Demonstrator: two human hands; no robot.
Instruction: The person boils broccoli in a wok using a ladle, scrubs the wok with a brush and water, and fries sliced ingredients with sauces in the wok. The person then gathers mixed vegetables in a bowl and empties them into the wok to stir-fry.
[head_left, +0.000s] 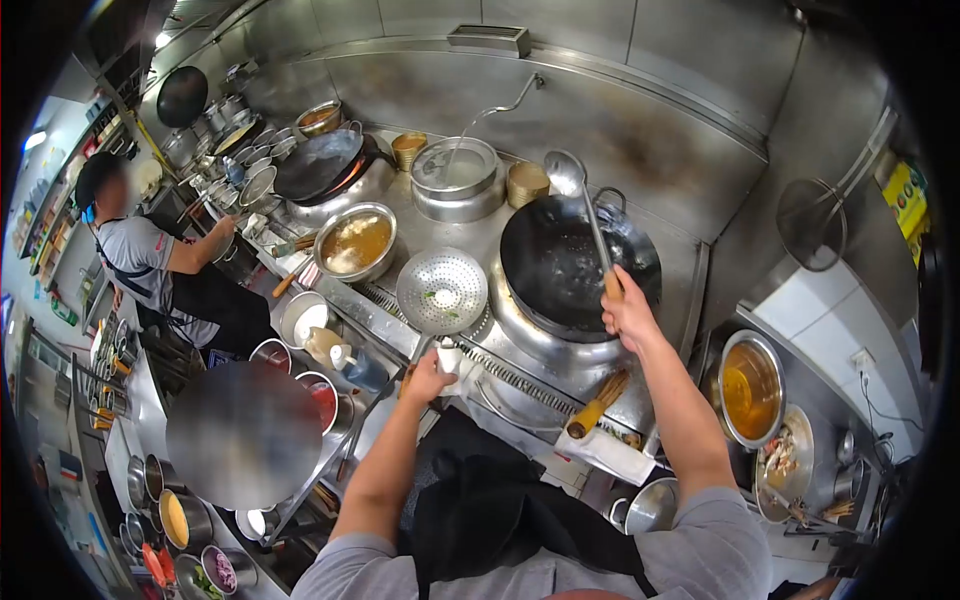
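My right hand (628, 312) is closed round the wooden handle of a long metal ladle (597, 225). Its bowl is held up by the far left rim of a black wok (570, 270), which sits on a burner and looks dark and wet inside. My left hand (430, 378) grips the handle of a perforated strainer (440, 275), left of the wok. A small white lump and a few green bits lie in the strainer. A white cloth (448, 360) is at my left hand; whether I hold it too is unclear.
A bowl of brown broth (382, 265), a water pot (455, 205) under a running tap, and a second wok (320, 165) over flame stand left. A bamboo brush (598, 403) lies in front. An oil bowl (750, 395) is right. A co-worker (165, 250) stands left.
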